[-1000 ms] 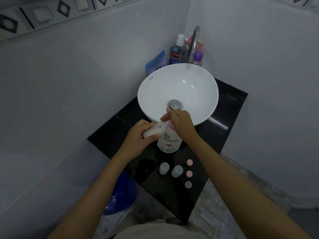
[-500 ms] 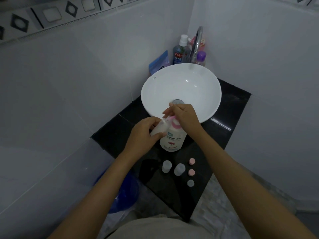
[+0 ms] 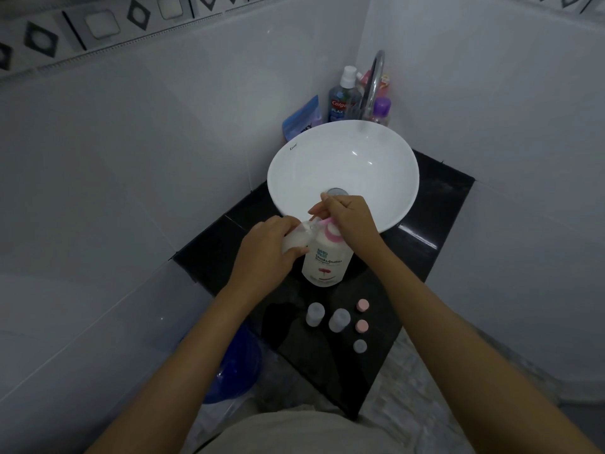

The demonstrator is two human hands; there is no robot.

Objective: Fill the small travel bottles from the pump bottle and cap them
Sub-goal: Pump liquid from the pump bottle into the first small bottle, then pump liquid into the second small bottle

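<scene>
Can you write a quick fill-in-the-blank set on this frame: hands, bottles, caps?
1. The left hand holds a small travel bottle tilted at the spout of the ____ bottle.
2. The right hand rests on the pink pump head, in front of the white ____.
3. On the black counter, ____ uncapped travel bottles stand near the front edge.
4. Beside them lie ____ loose caps.

Missing words: pump; basin; two; three

White pump bottle [image 3: 327, 262] upright on counter; tilted travel bottle [image 3: 296, 240] at pink spout; two uncapped bottles [image 3: 315, 314] nearby.
</scene>
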